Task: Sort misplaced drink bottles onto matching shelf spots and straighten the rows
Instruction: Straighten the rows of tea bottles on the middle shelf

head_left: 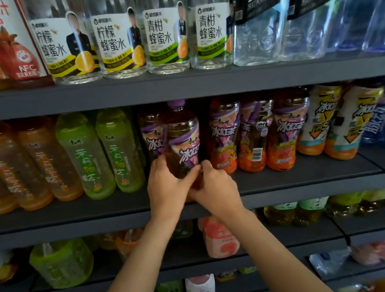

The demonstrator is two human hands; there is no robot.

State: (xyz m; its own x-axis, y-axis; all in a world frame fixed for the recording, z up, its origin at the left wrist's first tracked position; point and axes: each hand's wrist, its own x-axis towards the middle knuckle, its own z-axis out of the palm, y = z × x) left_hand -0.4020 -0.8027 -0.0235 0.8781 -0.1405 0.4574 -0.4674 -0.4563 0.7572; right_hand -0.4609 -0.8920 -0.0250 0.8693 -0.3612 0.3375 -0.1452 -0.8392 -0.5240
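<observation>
Hands (pixel 167 186) seemingly around purple-capped bottle (pixel 182 135)

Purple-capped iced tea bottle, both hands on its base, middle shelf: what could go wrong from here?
1. Both the left hand and right hand hold the purple-capped brown iced tea bottle low, so its top could tip.
2. The orange-bottomed iced tea bottle stands close on its right; a nudge may knock it.
3. Its cap sits near the dark upper shelf and could catch.

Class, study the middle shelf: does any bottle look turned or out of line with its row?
Yes. One orange-based iced tea bottle with purple label shows its barcode outward, while its neighbours face front. Both hands, left hand and right hand, grip another purple-capped tea bottle.
</observation>
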